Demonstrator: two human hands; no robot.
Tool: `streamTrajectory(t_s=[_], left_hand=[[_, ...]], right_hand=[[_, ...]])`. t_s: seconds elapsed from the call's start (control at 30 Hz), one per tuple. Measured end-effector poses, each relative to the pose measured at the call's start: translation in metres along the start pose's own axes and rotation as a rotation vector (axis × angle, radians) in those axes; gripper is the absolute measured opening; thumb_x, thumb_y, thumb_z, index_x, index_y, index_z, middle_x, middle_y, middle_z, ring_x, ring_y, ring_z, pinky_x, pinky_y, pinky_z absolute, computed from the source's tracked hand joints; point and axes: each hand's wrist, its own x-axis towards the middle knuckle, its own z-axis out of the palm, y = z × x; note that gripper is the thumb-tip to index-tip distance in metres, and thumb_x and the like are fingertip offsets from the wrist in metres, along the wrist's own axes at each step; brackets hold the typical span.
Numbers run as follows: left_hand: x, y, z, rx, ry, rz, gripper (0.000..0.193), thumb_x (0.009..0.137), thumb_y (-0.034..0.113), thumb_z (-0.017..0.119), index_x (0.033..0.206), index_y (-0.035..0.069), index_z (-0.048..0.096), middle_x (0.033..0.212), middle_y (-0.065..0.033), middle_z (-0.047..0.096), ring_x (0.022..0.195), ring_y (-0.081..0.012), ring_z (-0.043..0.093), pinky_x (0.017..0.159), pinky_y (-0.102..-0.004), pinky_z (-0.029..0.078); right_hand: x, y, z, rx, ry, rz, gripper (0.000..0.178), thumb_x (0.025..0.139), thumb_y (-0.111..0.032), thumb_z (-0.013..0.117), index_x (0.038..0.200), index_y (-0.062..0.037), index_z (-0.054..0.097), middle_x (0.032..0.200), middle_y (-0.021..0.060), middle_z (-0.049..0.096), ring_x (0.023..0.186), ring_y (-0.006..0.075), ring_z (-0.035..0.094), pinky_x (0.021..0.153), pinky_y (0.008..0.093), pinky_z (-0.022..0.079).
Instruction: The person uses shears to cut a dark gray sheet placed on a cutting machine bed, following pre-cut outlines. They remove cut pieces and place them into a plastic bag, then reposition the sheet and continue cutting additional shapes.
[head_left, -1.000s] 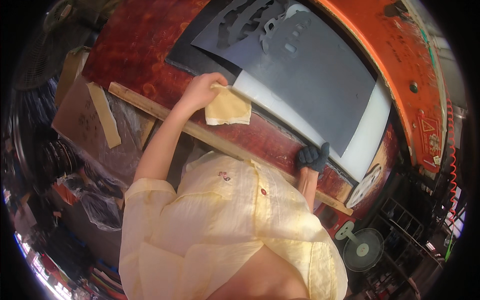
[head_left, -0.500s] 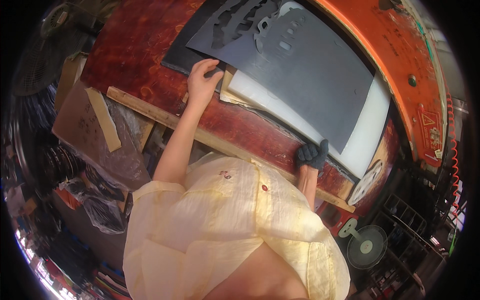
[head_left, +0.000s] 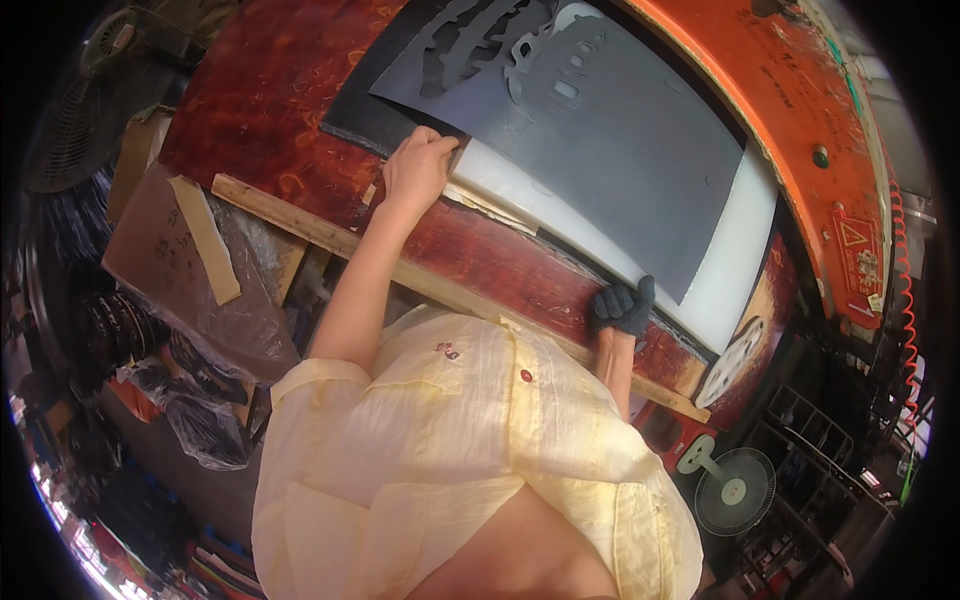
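A dark grey sheet (head_left: 640,150) with cut-out shapes at its far left lies on a thick white board (head_left: 560,214). My bare left hand (head_left: 418,172) is closed at the board's near left corner, its fingertips curled against the end. My right hand (head_left: 622,308), in a dark glove, is closed at the near edge farther right, with the thumb up against the board and the fingers folded. What lies inside its fingers is hidden. Under the board's left part show thin tan layers (head_left: 490,205), and a black sheet (head_left: 365,120) reaches out to the left.
An orange machine frame (head_left: 780,120) arches over the far right side. The reddish wooden table (head_left: 250,110) has a wooden strip (head_left: 290,217) along its front edge. A white disc with holes (head_left: 733,362) leans at the right, above a fan (head_left: 733,490). Plastic-wrapped boards (head_left: 190,260) stand at the left.
My left hand has moved right, from beside the corner onto the board's left end, and its fingers have curled in. My right hand stays at the near edge.
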Motion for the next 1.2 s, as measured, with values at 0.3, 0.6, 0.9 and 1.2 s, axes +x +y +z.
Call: streamTrajectory(t_s=[0.3, 0.6, 0.9, 1.2], left_hand=[[-0.001, -0.006, 0.001, -0.081, 0.065, 0.022, 0.017, 0.087, 0.012, 0.056, 0.099, 0.009, 0.068, 0.095, -0.0089, 0.06, 0.087, -0.0279, 0.06, 0.072, -0.0363, 0.048], [-0.045, 0.002, -0.026, -0.267, 0.257, 0.082, 0.018, 0.084, 0.008, 0.058, 0.099, 0.009, 0.068, 0.1, -0.0071, 0.062, 0.089, -0.0245, 0.06, 0.075, -0.0321, 0.048], [-0.008, 0.012, -0.025, 0.135, 0.19, 0.484, 0.042, 0.079, 0.005, 0.057, 0.12, 0.008, 0.057, 0.127, -0.008, 0.053, 0.122, -0.0277, 0.046, 0.092, -0.0402, 0.04], [0.063, -0.029, -0.023, 0.306, -0.084, 0.537, 0.05, 0.076, 0.009, 0.059, 0.126, 0.015, 0.053, 0.11, -0.0045, 0.061, 0.105, -0.0234, 0.056, 0.085, -0.0398, 0.042]], right_hand=[[0.001, -0.009, -0.02, -0.055, 0.002, 0.11, 0.052, 0.089, -0.047, 0.05, 0.05, -0.0161, 0.036, 0.042, -0.0003, 0.028, 0.037, 0.0197, 0.032, 0.04, 0.0332, 0.029], [-0.042, -0.068, 0.059, -1.85, 0.373, -0.907, 0.035, 0.081, -0.015, 0.057, 0.116, -0.0094, 0.056, 0.104, 0.0178, 0.061, 0.091, 0.0352, 0.061, 0.075, 0.0426, 0.049], [0.024, -0.002, 0.087, -2.364, 0.407, -0.968, 0.046, 0.079, -0.038, 0.061, 0.116, -0.0109, 0.058, 0.128, 0.0132, 0.05, 0.121, 0.0311, 0.043, 0.096, 0.0426, 0.035], [-0.017, -0.002, 0.04, -2.299, 0.611, -0.938, 0.054, 0.076, -0.044, 0.061, 0.12, -0.0129, 0.055, 0.132, 0.0156, 0.046, 0.125, 0.0356, 0.038, 0.102, 0.0507, 0.027]])
